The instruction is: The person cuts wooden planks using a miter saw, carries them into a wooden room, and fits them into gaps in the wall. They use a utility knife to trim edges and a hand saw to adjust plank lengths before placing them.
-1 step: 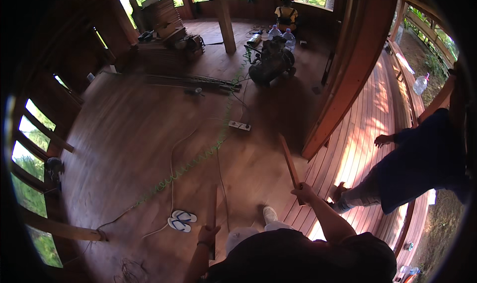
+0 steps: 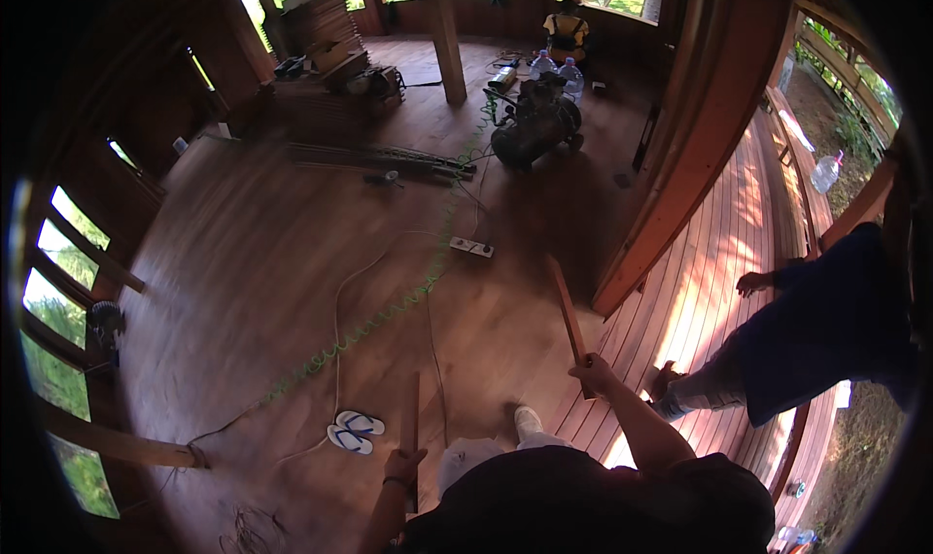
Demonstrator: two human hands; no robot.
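In my left hand (image 2: 403, 465) I grip a narrow wooden slat (image 2: 414, 408), its far end pointing away from me over the floor. My right hand (image 2: 593, 374) is closed round a second reddish wooden slat (image 2: 566, 311), which slants forward and a little left. The two slats are held apart, one on each side of my body. A pair of white and blue flip-flops (image 2: 356, 432) lies just left of the left slat. My shoe (image 2: 527, 420) shows on the floor between the slats. The lower end of the left slat is partly hidden by my hand and body.
A person in dark clothes (image 2: 826, 321) stands on the sunlit deck (image 2: 680, 292) at right. A thick post (image 2: 671, 175) rises near my right slat. A green coiled hose (image 2: 360, 332), cords and a power strip (image 2: 471, 247) cross the floor. Farther off stands a compressor (image 2: 535, 131).
The view has shifted very slightly. The left slat and my left hand sit a touch further left in the picture, the slat's tip slightly lower. Both hands keep their grip.
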